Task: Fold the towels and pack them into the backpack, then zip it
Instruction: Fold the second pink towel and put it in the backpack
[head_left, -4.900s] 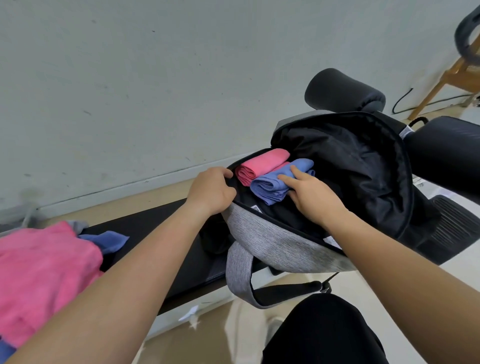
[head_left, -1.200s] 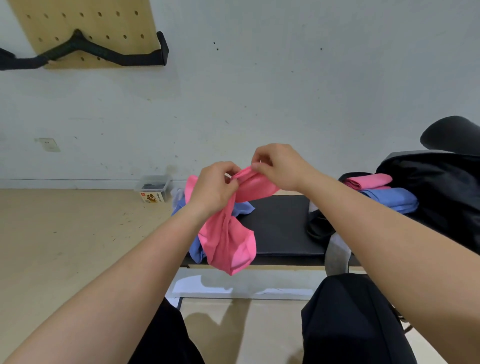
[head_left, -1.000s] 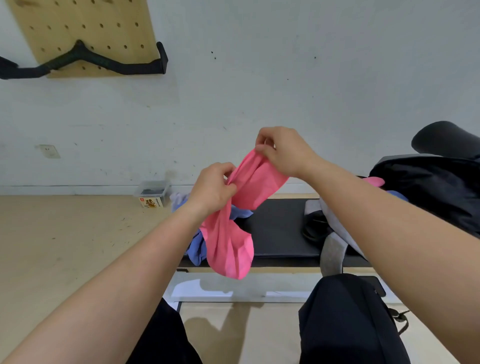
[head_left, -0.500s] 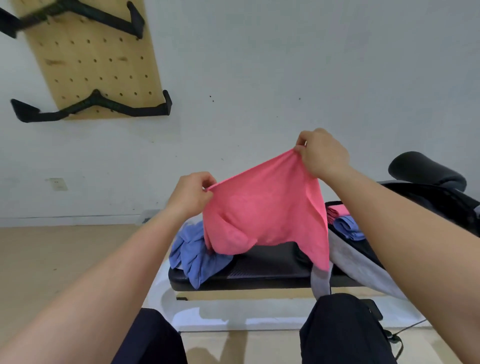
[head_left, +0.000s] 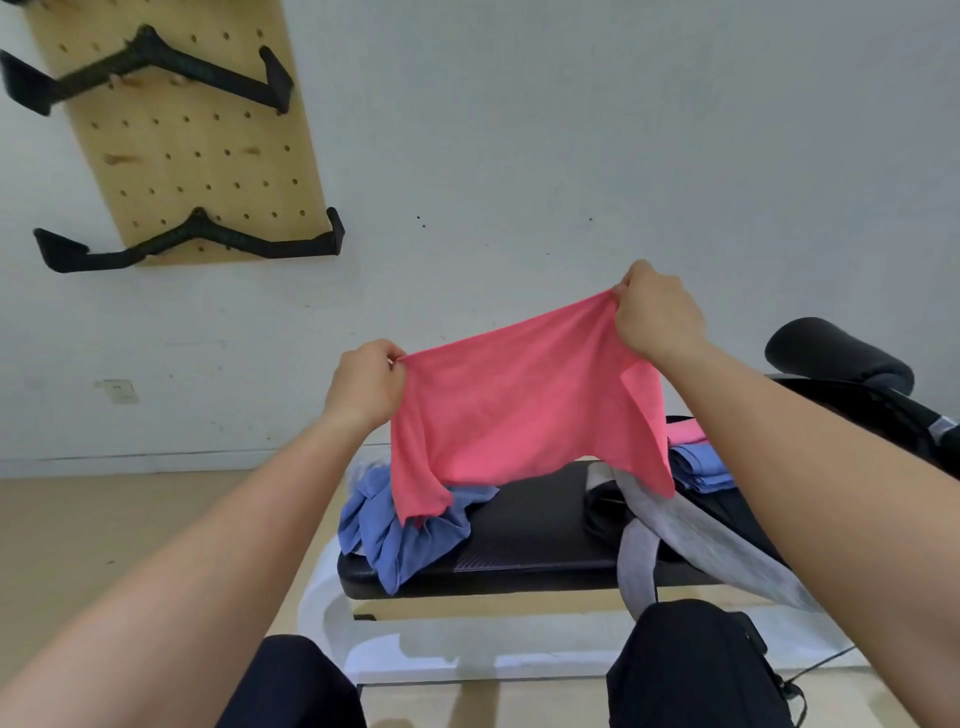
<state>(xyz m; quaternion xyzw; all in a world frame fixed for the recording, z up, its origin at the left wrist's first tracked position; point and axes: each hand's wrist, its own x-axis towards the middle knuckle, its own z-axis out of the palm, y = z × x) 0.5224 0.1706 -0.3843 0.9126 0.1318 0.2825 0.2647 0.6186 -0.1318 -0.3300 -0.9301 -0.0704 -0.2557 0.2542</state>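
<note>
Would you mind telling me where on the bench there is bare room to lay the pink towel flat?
The one bare patch of the bench is its middle, bordered by the blue towel pile at its left end and the backpack on the right. Both ends are crowded.

Bright, even light fills your view, soft and diffuse, falling from above. The wall (head_left: 571, 130) reads flat, matte white. Soft shadows sit under the desk (head_left: 519, 558) and just below the black bars (head_left: 197, 241) on the pegboard (head_left: 192, 156). The upper bar (head_left: 156, 57) is smeared with blur. Wide-angle bend tilts the pegboard and stretches your forearms (head_left: 182, 597) at the bottom corners. The pink towel (head_left: 519, 415) is crisp, colour strong.
</note>
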